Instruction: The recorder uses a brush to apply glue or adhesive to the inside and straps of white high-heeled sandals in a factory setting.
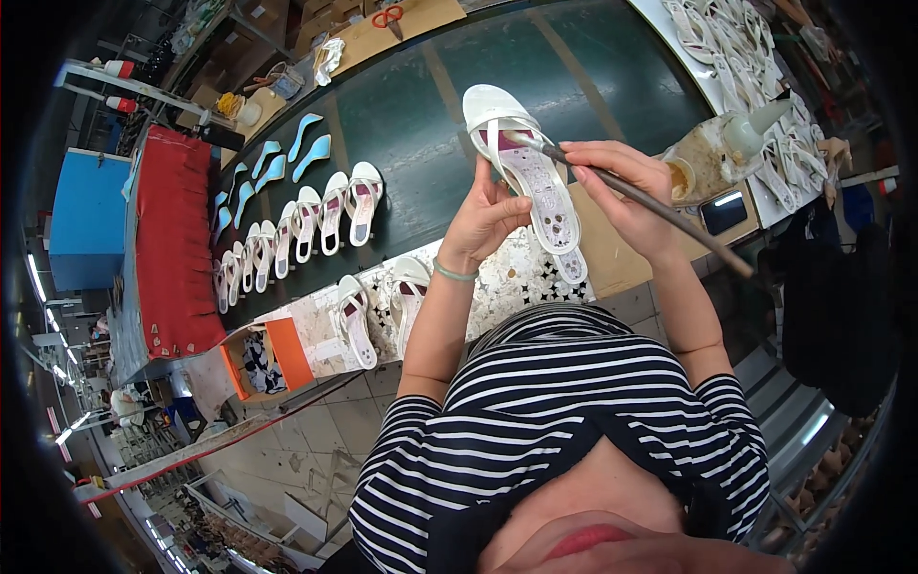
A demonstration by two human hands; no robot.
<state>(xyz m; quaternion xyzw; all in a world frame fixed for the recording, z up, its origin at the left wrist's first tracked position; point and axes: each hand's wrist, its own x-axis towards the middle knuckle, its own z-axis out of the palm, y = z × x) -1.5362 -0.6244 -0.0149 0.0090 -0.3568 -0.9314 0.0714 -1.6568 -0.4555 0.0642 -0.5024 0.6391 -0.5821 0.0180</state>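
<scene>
My left hand [490, 218] is closed around the side of a white strappy sandal [553, 212], lifted over the bench edge with its toe pointing away from me. A dark patch shows on the footbed under the straps. In my right hand [626, 196] is a long-handled brush [684, 226], gripped between thumb and fingers. The brush tip meets the inside of the sandal by the straps. Below the heel of this sandal, another pale sole-shaped piece [571, 268] shows in part. Two more white sandals [357, 330] stand on the spotted bench edge to the left of my left forearm.
A dark green belt [411, 115] carries a row of white sandals [306, 222] and several blue insole pieces [312, 158]. To the right are a stained pot [682, 179], a phone [725, 212] and piled white straps [732, 57]. An orange box [288, 349] sits at the bench's left.
</scene>
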